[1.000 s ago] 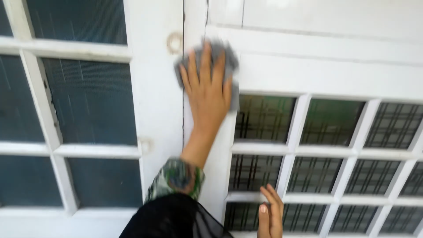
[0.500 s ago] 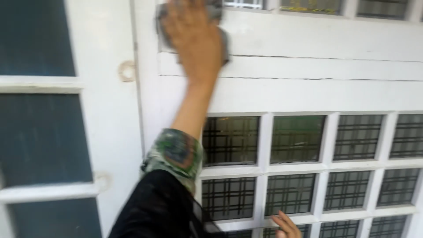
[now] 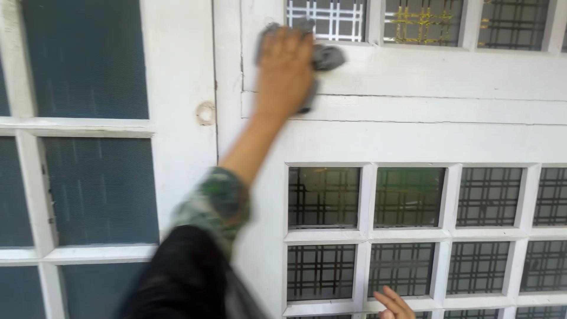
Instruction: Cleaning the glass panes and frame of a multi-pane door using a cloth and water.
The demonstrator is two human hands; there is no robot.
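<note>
left arm raised, right fingers low.

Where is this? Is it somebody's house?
Probably yes, at the doors or windows of a house. There is a white wooden door with many small glass panes, and a white window frame beside it. The left hand presses a grey cloth on the wood.
</note>
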